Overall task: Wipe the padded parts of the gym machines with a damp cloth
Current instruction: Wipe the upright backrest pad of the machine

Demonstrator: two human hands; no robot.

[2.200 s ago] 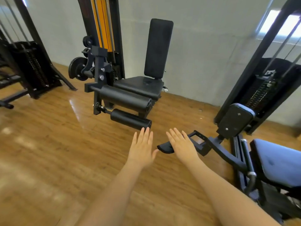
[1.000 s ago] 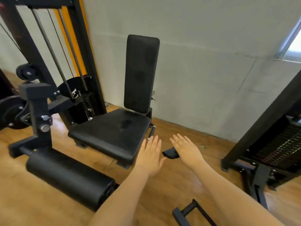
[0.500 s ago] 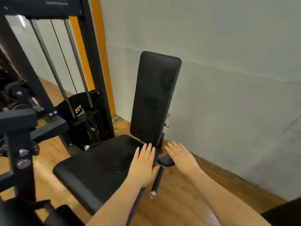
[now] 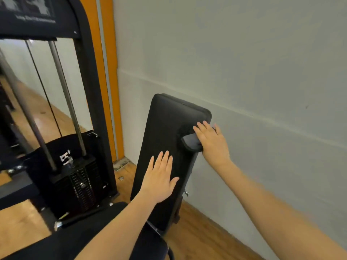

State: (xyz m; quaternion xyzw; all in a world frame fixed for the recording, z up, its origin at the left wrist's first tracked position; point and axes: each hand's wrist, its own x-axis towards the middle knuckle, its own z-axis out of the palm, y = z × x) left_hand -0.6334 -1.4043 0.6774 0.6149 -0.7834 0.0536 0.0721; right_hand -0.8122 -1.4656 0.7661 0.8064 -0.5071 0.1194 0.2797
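Head view looks down on a tall black padded backrest (image 4: 165, 147) of a gym machine, standing upright and tilted slightly back, close to a pale grey wall (image 4: 262, 72). The left hand (image 4: 159, 180) lies flat on the lower front face of the pad, its fingers (image 4: 165, 158) straight and together, released and holding nothing. The right hand (image 4: 212, 143) is at the pad's upper right edge, fingers straight and slightly spread, pressing a small dark folded cloth (image 4: 190, 141) against the padding; the cloth pokes out from under the palm at the thumb side. Whether the thumb curls under it cannot be told. Below the backrest, the black padded seat (image 4: 75, 239) runs under the left forearm. To the left stands the machine's black steel frame (image 4: 88, 91) with two chrome guide rods (image 4: 65, 94) going down into a black weight stack (image 4: 82, 186). An orange vertical strip (image 4: 110, 77) runs up the wall corner behind the frame. Wooden plank floor (image 4: 197, 239) shows beside the seat and along the wall's foot.
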